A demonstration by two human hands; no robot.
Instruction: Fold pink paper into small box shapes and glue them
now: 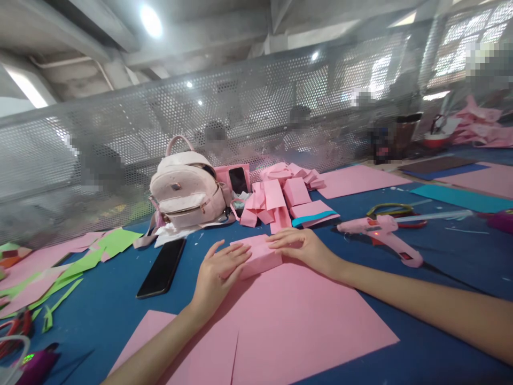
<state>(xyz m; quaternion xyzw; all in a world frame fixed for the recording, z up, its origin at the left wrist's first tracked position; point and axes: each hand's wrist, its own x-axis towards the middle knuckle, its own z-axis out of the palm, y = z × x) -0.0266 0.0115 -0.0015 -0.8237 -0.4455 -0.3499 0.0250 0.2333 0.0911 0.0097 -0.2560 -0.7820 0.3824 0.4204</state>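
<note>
A small folded pink paper box (262, 262) rests on a large sheet of pink paper (312, 321) in front of me. My left hand (224, 267) holds the box's left end, its fingers over the top and the thumb along the near side. At the opposite end, my right hand (300, 246) has its fingers on the top edge and its thumb by the near corner. The palms and the far side of the box are hidden. Another pink sheet (148, 331) lies partly under my left forearm.
Right of my hands lies a pink glue gun (385, 232), near pliers (390, 209). A black phone (162, 267) and a pale backpack (186, 187) are to the left. Folded pink paper pieces (276, 200) are piled behind the box. Green paper scraps (116, 243) lie far left.
</note>
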